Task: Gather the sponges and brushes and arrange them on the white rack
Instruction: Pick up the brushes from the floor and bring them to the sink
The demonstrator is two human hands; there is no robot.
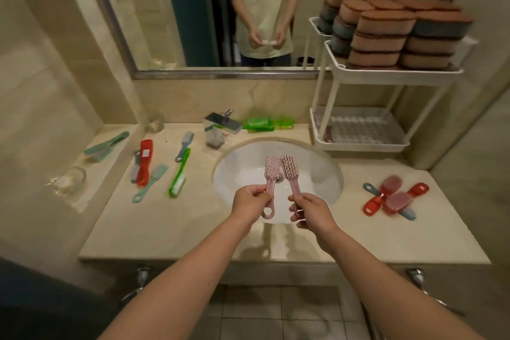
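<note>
Over the white sink (320, 174) I hold two pink brushes side by side. My left hand (249, 201) grips the handle of the left pink brush (271, 170); my right hand (311, 211) grips the right pink brush (288, 170), bristles up. The white rack (386, 74) stands at the back right, its top shelf stacked with several sponges (386, 33); its lower shelf (358, 143) looks nearly bare. Red, teal and green brushes (154, 168) lie on the counter to the left. A pile of red brushes (392, 199) lies on the right. Green brushes (262, 124) rest behind the tap.
A chrome tap (220, 125) stands behind the sink. Two glass cups (69, 181) (154, 123) sit on the left ledge. A mirror (220, 8) above the counter reflects a person's torso and hands. The counter's front edge (276, 259) runs below my wrists.
</note>
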